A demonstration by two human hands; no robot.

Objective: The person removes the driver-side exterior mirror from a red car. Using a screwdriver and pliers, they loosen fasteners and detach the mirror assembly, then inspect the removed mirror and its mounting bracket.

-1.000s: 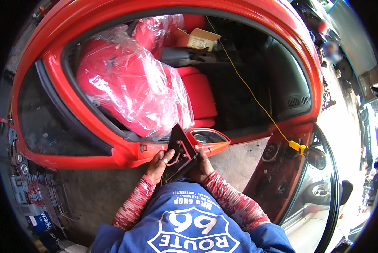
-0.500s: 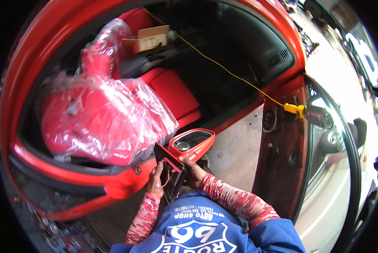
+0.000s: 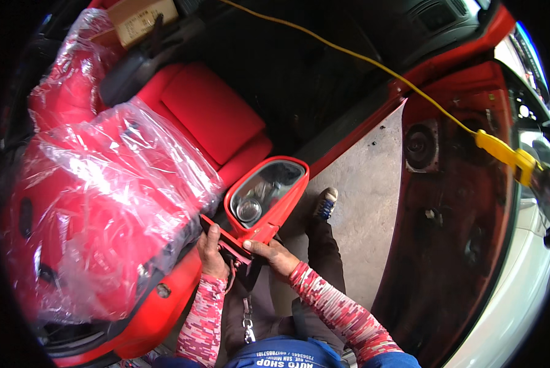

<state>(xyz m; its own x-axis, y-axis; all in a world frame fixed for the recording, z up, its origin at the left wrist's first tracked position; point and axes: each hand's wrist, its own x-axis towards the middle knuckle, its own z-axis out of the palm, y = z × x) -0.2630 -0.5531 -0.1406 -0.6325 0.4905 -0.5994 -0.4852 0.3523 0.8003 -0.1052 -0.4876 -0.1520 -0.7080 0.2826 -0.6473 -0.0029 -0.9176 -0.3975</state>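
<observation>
- Your left hand (image 3: pixel 212 250) wraps its fingers around the dark base plate (image 3: pixel 226 240) of the red side mirror (image 3: pixel 264 197); the palm side is hidden.
- Your right hand (image 3: pixel 273 254) grips the mirror's lower red edge, thumb on top. The other fingers are tucked under, so you cannot see them.
- The mirror sits just above both sets of fingers, glass facing up.
- Left of your fingers, shiny plastic wrap (image 3: pixel 97 202) blurs the red seat (image 3: pixel 72 184) beneath.
- The yellow cord (image 3: pixel 409 83) far to the upper right runs to a yellow plug (image 3: pixel 506 156).
- Since half a second ago, the mirror looks bigger and closer, and your right hand has moved onto its edge.
</observation>
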